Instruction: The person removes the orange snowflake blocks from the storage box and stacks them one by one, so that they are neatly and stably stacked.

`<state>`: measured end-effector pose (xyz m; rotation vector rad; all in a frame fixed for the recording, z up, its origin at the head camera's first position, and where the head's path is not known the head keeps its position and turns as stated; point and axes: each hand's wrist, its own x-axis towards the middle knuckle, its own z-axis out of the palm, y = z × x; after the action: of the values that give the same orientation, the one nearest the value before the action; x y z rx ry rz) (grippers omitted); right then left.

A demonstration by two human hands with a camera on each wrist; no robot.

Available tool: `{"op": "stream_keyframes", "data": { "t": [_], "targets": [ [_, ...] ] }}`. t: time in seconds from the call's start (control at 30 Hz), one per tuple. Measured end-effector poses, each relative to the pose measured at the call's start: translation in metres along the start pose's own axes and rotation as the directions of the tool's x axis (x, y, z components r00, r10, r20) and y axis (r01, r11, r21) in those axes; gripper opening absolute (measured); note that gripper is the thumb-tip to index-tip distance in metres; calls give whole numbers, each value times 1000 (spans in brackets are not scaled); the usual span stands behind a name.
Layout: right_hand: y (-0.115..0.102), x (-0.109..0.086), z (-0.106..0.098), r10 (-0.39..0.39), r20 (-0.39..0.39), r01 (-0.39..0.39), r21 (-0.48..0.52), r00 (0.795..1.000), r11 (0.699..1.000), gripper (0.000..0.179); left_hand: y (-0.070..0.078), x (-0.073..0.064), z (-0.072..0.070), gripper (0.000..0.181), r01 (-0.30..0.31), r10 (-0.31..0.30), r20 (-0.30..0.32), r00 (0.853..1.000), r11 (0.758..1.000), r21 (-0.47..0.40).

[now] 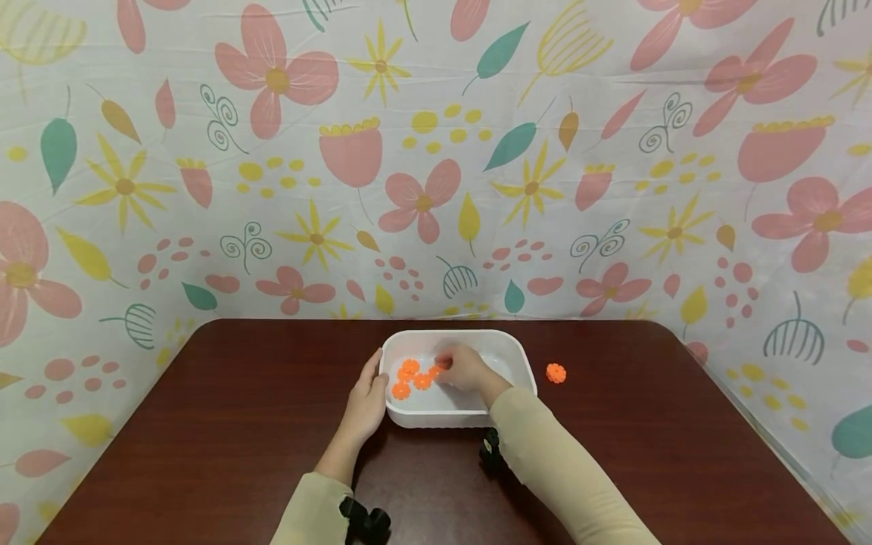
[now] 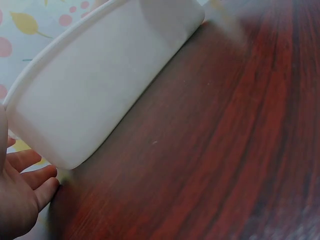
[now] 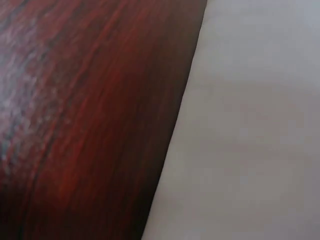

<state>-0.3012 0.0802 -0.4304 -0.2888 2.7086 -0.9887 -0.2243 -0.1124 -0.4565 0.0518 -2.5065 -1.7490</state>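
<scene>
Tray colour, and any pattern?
The tray is plain white, no pattern visible; shows best in the head view.

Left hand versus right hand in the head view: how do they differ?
The left hand is outside the white tray, against its left side; the right hand reaches into it. The left hand touches the tray's wall, while the right hand appears to pinch an orange piece. Both are bare.

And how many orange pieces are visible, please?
6: one orange piece on the table, five in the white tray, including one at the right hand; more may be hidden.
</scene>
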Motion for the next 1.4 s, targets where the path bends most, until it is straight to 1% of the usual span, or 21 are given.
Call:
{"op": "stream_keyframes", "data": {
  "t": [0.07,0.17,0.33,0.53,0.63,0.77,0.83,0.9,1.07,1.23,1.4],
  "targets": [
    [0,0,0,-3,3,3,-30,1000,1000,25,1,0,0,50,-1,1,-2,1000,1000,0],
    [1,0,0,-1,10,1,-49,1000,999,20,1,0,0,50,-8,8,-3,1000,1000,3],
    [2,0,0,13,24,-12,-47,1000,999,19,0,0,0,50,-11,11,3,1000,1000,-2],
    [1,-1,-2,17,10,-17,-9,1000,1000,22,1,-1,-1,50,-16,16,1,1000,1000,-5],
    [1,-1,-3,12,-3,-12,12,1000,1000,21,1,0,-1,50,-14,14,1,1000,1000,-8],
    [1,-2,-6,17,-17,-16,79,1000,997,16,1,0,0,50,-7,7,4,1000,1000,-17],
    [2,-4,-7,22,-24,-18,137,999,990,15,-1,0,0,50,-6,6,8,1000,1000,-19],
    [3,-5,-8,24,-35,-17,196,999,980,15,-2,0,0,50,-6,6,9,1000,1000,-20],
    [8,-8,-13,25,-54,-7,307,998,952,16,-3,0,1,49,-5,5,5,1000,1000,-20],
    [11,-14,-22,52,-66,-23,382,996,924,21,-2,0,2,50,7,-7,4,1000,1000,-20],
    [14,-19,-32,99,-75,-58,420,992,906,24,-2,0,2,50,-7,7,-4,1000,1000,-11]
  ]
}}
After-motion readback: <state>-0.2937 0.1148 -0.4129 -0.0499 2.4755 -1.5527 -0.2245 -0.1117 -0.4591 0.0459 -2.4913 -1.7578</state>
